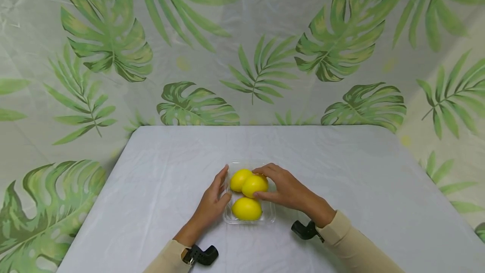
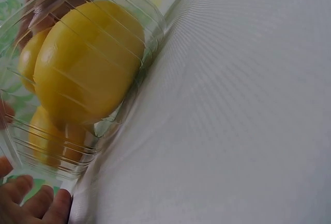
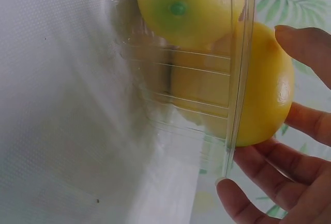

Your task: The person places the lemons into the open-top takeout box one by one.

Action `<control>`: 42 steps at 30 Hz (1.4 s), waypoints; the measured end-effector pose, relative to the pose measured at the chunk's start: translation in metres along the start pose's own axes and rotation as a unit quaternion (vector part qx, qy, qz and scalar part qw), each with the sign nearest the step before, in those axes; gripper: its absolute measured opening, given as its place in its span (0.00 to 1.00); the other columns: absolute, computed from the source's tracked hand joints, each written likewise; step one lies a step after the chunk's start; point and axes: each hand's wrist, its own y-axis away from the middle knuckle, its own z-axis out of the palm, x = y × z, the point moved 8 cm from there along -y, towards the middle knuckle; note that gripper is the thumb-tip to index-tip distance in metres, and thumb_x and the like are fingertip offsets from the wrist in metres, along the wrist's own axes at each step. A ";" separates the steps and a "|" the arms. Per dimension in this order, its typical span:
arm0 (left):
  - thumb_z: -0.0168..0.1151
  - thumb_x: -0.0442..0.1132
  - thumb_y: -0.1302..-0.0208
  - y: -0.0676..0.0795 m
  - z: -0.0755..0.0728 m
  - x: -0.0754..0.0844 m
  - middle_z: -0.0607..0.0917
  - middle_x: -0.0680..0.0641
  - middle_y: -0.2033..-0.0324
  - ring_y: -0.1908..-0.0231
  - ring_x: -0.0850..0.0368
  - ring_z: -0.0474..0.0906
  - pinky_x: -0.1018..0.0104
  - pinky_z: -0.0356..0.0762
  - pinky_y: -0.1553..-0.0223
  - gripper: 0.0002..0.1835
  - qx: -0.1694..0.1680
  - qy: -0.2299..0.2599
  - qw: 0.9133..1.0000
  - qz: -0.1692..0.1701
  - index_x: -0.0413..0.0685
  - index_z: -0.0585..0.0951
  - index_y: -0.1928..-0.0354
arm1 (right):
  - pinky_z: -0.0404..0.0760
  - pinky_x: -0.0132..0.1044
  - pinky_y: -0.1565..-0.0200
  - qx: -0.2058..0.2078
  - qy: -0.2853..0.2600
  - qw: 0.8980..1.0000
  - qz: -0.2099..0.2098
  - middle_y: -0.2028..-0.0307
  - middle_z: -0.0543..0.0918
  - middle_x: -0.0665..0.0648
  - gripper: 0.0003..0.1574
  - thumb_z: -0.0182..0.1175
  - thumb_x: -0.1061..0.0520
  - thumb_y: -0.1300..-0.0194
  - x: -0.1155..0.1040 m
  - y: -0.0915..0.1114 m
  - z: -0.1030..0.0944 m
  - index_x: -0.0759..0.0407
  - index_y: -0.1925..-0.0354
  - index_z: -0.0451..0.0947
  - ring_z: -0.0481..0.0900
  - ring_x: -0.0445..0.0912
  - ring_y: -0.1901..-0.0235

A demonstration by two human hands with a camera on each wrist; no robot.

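A clear plastic container holds several yellow lemons on the table. The front lemon lies low inside, and a back lemon sits near the far left corner. My right hand grips another lemon, thumb on its near side and fingers on its far side. In the right wrist view this lemon stands partly above the rim. Along the container's left side lies my left hand, fingers extended by the wall and thumb at the rim. The left wrist view shows its fingertips beside the container.
A white cloth covers the table, whose far edge meets a leaf-printed backdrop. Black wrist cameras are strapped at both sleeves; the left one and the right one hang near the container's front.
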 end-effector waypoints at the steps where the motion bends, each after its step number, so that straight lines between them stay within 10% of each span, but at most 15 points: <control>1: 0.50 0.25 0.34 0.000 0.001 -0.005 0.53 0.42 0.27 0.28 0.48 0.51 0.50 0.60 0.34 0.36 0.001 0.000 1.000 0.001 0.41 0.51 0.25 | 0.80 0.45 0.50 -0.001 -0.001 1.000 -0.001 0.49 0.78 0.50 0.34 0.67 0.43 0.41 0.000 0.000 0.000 0.57 0.41 0.74 0.74 0.41 0.54; 7: 0.53 0.33 0.31 -0.004 0.004 -0.029 0.52 0.43 0.26 0.27 0.53 0.50 0.54 0.59 0.33 0.37 0.001 0.003 1.000 0.014 0.46 0.49 0.24 | 0.80 0.44 0.49 0.000 0.007 1.000 0.007 0.48 0.77 0.51 0.35 0.66 0.42 0.41 0.001 -0.001 -0.003 0.57 0.41 0.74 0.75 0.42 0.52; 35: 0.48 0.35 0.27 -0.006 -0.005 -0.023 0.51 0.43 0.26 0.28 0.47 0.50 0.50 0.59 0.34 0.33 0.015 -0.010 0.999 0.034 0.46 0.50 0.24 | 0.79 0.48 0.48 0.120 0.018 0.992 0.033 0.43 0.75 0.51 0.34 0.68 0.47 0.41 0.016 0.019 -0.046 0.53 0.38 0.72 0.74 0.47 0.45; 42: 0.51 0.39 0.28 -0.010 -0.022 -0.009 0.51 0.49 0.25 0.27 0.50 0.50 0.46 0.56 0.32 0.33 0.039 -0.098 0.994 0.031 0.49 0.54 0.25 | 0.76 0.49 0.44 0.131 0.024 0.990 0.050 0.42 0.75 0.51 0.34 0.68 0.47 0.41 0.023 0.028 -0.052 0.54 0.39 0.72 0.72 0.47 0.42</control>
